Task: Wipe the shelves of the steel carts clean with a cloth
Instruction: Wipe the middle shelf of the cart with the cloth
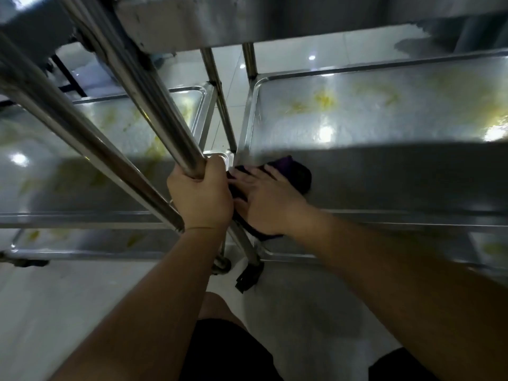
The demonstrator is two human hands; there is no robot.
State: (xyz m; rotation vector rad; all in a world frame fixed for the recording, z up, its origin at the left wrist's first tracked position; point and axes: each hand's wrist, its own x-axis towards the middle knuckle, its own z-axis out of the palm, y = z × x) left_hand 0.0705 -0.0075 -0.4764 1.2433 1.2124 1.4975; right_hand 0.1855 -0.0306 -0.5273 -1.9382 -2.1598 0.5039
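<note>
While my left hand [199, 199] is wrapped tight round the cart's post [154, 105], fingers curled fully about the tube, my right hand [264, 200] lies flat on the cloth [295, 171], fingers straight and spread, pressing it down rather than gripping it. That dark cloth sits at the near left corner of the right shelf [384, 171], just beside the corner post, with a tail of it trailing under my palm and off the front edge.

Most of the trouble I see comes from that flat press. With nothing pinching the cloth, a quick sweep could let my palm slide over it and leave it bunched behind. The hanging tail could snag on the frame or drag the cloth off the lip.

Yellow smears [324, 101] lie well apart from the cloth, toward the back of this shelf, and more mark the left shelf [82, 166]. Reaching that far under the tier above, I judge I might knock my forearm on it, or spread the mess thin instead of lifting it.

These carts seem to stand on wheels, so leaning hard could roll one away if my left hold slackens.
</note>
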